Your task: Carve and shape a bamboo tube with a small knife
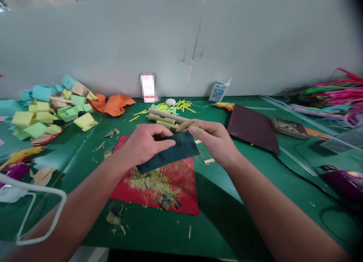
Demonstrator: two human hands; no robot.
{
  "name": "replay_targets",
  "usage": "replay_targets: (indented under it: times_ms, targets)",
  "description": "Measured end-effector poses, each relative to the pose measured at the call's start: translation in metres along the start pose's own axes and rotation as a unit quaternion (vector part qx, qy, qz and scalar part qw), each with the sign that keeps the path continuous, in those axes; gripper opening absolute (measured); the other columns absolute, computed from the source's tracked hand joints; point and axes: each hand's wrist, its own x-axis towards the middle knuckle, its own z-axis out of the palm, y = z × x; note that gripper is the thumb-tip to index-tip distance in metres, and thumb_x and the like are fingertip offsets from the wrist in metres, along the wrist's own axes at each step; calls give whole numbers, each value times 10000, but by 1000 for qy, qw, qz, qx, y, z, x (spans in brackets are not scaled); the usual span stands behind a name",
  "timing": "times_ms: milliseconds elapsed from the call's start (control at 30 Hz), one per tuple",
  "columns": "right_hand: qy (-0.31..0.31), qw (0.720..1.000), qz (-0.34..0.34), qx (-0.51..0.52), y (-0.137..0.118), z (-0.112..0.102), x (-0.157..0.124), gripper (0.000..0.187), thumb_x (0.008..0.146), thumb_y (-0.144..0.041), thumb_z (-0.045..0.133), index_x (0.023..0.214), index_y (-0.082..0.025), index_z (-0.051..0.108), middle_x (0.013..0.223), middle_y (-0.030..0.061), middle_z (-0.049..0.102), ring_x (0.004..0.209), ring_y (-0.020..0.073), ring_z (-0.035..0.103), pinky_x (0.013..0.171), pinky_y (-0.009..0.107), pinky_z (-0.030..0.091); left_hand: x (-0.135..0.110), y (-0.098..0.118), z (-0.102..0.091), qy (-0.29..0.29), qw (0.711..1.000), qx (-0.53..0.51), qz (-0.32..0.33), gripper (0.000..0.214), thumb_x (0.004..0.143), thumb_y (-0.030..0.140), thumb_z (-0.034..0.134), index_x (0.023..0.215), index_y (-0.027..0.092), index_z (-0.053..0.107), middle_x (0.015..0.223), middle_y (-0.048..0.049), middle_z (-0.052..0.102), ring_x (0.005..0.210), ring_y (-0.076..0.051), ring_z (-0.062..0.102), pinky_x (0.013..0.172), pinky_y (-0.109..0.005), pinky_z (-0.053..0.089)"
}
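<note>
**Dark sheet held in both hands over red mat**

Dark sheet (174,153) is up off the tabletop (153,233), tilted, over the back part of the red mat (188,184). Left hand (150,142): grip pinched on sheet, thumb on top. Right hand (211,137): grip pinched at the far right corner.

Room: bare green strip between mat and front table edge, one sliver (190,232) on it; more green right of mat. Tight behind: tubes (164,119) just past the fingers. Maroon board (252,127) bounds the right, folded paper pieces (42,114) the left. Shavings (153,181) on mat.
</note>
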Motion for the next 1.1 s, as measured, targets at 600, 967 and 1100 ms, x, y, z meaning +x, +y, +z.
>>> replay_targets:
  times_ms: [600,967,1100]
  targets:
    - [14,998,-4,56,18,17,-32,224,723,-262,775,941,-289,731,942,11,714,840,194,655,740,353,550,-22,-21,14,168,960,96,204,266,829,144,572,1069,229,653,996,-48,709,882,-157,660,741,-260,531]
    - [41,996,3,77,30,20,-36,247,729,-246,770,969,-287,724,984,17,705,943,212,644,778,344,560,-24,-43,27,105,972,-104,182,466,713,171,784,1150,233,634,1142,-96,636,1016,-229,623,776,-291,546]
    - [5,993,-4,115,33,21,-35,351,716,-205,778,1040,-314,702,1053,-2,695,930,187,660,787,323,568,-24,-47,27,106,972,-111,176,481,687,174,809,1136,234,647,1115,-94,630,995,-224,620,798,-305,545]
